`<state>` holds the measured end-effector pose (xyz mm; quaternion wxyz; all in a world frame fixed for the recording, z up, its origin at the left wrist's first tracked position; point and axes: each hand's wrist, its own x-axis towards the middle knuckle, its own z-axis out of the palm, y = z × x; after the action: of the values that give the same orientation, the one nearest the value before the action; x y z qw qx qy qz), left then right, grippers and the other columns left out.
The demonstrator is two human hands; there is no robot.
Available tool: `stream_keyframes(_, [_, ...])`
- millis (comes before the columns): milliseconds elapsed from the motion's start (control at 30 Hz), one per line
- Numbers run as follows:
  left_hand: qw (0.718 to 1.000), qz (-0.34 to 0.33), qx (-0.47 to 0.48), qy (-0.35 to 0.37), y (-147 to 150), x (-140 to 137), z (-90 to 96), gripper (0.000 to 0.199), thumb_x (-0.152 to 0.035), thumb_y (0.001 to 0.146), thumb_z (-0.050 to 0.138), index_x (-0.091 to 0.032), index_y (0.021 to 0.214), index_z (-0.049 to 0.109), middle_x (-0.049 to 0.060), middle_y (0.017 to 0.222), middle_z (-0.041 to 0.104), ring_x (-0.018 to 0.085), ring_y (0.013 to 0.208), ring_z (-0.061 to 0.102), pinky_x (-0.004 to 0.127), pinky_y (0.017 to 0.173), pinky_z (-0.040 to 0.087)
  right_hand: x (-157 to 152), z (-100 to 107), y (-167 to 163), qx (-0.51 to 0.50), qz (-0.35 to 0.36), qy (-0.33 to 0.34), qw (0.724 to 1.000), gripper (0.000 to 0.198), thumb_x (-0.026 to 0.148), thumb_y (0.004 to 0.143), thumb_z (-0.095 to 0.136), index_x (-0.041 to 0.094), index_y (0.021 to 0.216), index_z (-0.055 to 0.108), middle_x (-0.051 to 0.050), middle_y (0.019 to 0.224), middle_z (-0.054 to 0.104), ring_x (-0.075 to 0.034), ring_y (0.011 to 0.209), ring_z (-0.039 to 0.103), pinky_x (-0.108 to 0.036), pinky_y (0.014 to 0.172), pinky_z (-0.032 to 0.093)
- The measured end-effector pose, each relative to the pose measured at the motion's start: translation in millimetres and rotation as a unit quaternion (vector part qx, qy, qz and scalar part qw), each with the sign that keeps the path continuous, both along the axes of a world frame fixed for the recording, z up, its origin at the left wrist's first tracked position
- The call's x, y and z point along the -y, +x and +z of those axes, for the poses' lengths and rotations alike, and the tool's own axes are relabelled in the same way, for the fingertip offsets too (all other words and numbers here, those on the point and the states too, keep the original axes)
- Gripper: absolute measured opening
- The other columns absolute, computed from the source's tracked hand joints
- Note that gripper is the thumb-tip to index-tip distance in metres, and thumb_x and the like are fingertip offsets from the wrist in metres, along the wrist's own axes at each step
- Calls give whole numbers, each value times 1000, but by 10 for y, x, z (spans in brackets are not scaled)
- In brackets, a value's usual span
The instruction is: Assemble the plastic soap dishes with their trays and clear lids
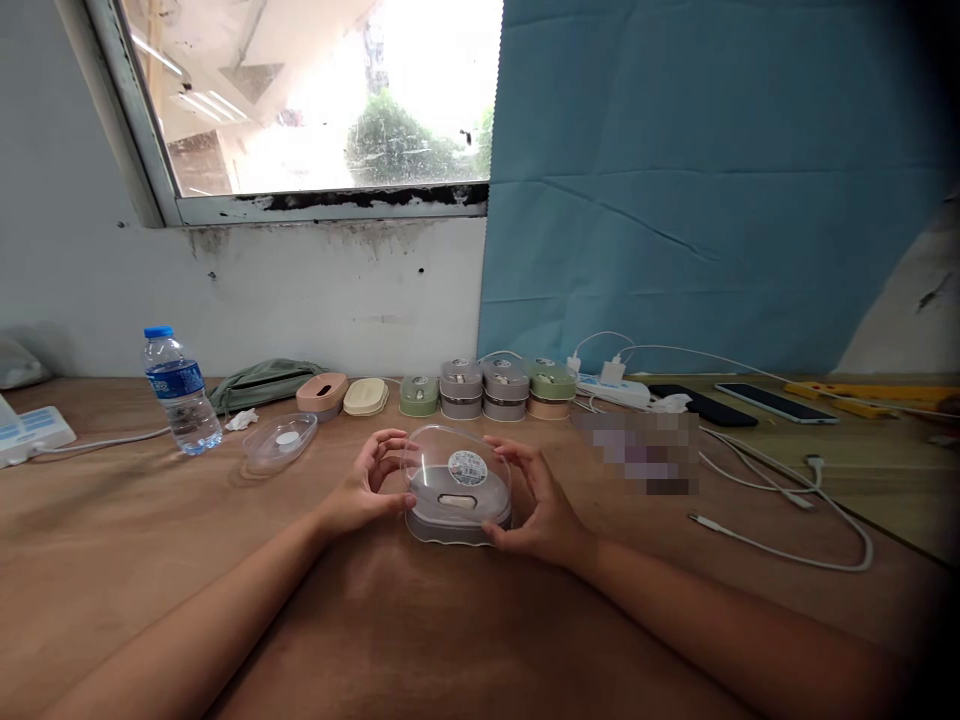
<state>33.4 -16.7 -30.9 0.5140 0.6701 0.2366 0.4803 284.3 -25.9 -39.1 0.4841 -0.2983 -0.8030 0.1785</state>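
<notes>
A clear plastic lid with a round printed label is tilted over a grey oval box in front of me. Under the lid shows the box's slotted top. My left hand grips the lid's left side, thumb in front and fingers curled behind. On the opposite side, my right hand holds the lid between thumb and fingers, its thumb low by the box's edge. Whether the lid's lower edge touches the box all round I cannot tell.
Behind stand several oval boxes: pink, cream, green, and stacked grey. Another clear lid lies left, near a water bottle and green pouch. White cables and phones lie right.
</notes>
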Motion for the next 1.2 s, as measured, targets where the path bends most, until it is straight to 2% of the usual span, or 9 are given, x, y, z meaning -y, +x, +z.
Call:
stream_keyframes(167, [999,0,-48,-13,-2,-13,-32,66,-13,60,71,-28,115,37,8,123,35,24,116,38,39,93,37,-90,-45,38,-10,47,-83,995,63,21,54,67,23,107,34,-10,123,41,-25,116,39,-41,100,29])
stream_keyframes(300, [996,-2,-92,0,-9,-41,-79,68,-14,59,72,-27,115,36,8,122,37,22,119,35,39,98,31,-183,-130,61,-20,93,-138,986,59,25,56,67,22,107,36,-9,118,44,-24,113,43,-38,97,32])
stream_keyframes(467, [991,0,-131,-5,-28,-73,-119,71,-18,57,74,-25,116,35,9,120,41,21,117,37,40,99,28,-255,-167,94,-3,139,-195,971,60,38,63,65,20,113,37,-10,119,44,-25,109,46,-37,90,38])
stream_keyframes(667, [985,12,-173,-11,-23,-57,-112,69,-22,57,74,-25,114,36,9,117,43,20,109,44,39,96,32,-309,-148,165,50,150,-189,969,66,48,64,63,18,117,38,-11,120,45,-25,111,44,-40,94,34])
stream_keyframes(933, [980,7,-200,-6,0,0,-40,62,-24,59,72,-24,111,39,7,108,49,20,103,48,37,90,37,-349,-168,210,74,152,-172,970,67,43,63,66,18,119,38,-12,125,40,-25,116,39,-42,98,30])
stream_keyframes(1200, [976,11,-216,18,7,17,-22,63,-24,59,72,-24,113,39,6,107,47,19,104,47,38,94,35,-358,-165,211,67,167,-170,969,62,35,61,67,19,113,39,-11,123,40,-24,117,38,-41,99,27])
